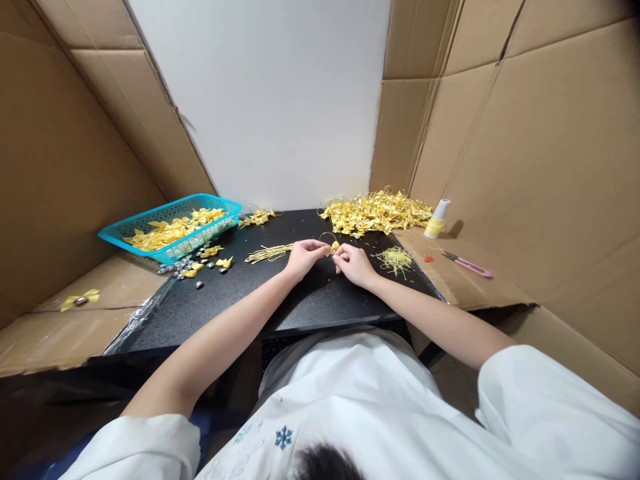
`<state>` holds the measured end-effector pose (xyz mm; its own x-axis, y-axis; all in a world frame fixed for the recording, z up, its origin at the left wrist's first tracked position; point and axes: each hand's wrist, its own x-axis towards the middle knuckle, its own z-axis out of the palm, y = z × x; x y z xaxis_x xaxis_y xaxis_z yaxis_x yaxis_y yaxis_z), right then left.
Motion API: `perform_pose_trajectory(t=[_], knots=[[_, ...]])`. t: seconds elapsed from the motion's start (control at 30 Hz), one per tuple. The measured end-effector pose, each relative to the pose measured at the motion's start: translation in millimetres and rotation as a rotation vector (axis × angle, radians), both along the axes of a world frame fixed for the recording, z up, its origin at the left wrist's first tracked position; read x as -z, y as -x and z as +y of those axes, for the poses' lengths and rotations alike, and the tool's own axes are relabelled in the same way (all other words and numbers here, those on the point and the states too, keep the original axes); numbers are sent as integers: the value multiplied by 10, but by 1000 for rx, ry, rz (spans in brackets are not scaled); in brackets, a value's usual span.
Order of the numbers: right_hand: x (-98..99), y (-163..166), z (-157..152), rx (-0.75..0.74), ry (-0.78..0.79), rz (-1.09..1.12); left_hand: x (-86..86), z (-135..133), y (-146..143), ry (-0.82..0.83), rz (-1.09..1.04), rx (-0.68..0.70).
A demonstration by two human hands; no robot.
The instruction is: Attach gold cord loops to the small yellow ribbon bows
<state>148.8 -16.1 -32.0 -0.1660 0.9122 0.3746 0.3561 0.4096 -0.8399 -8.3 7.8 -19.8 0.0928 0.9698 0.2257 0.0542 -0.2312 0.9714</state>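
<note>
Over the middle of the black table (240, 300), my left hand (303, 257) and my right hand (353, 264) meet, both pinched on a small yellow ribbon bow (334, 248) with a thin gold loop above it. A bundle of gold wire strands (267, 253) lies just left of my left hand. A small tangle of yellow thread scraps (397, 259) sits right of my right hand.
A teal basket (150, 239) of yellow bows stands at the back left, with loose bows and small silver beads (186, 265) beside it. A big heap of yellow ribbon pieces (376, 212) lies at the back. A thread spool (437, 219), pink cutter (468, 265) and cardboard walls flank the table.
</note>
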Motion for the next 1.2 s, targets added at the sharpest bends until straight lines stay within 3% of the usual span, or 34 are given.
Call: perform_pose_trajectory(t=[0.63,0.83,1.2], knots=[[37,3,39,-11,13,-7,51,37,-4,39,-43,10],[73,4,63,-38,58,62,53,30,-14,110,-91,34],[120,-3,82,-127,56,206,51,12,-26,85,-155,34]])
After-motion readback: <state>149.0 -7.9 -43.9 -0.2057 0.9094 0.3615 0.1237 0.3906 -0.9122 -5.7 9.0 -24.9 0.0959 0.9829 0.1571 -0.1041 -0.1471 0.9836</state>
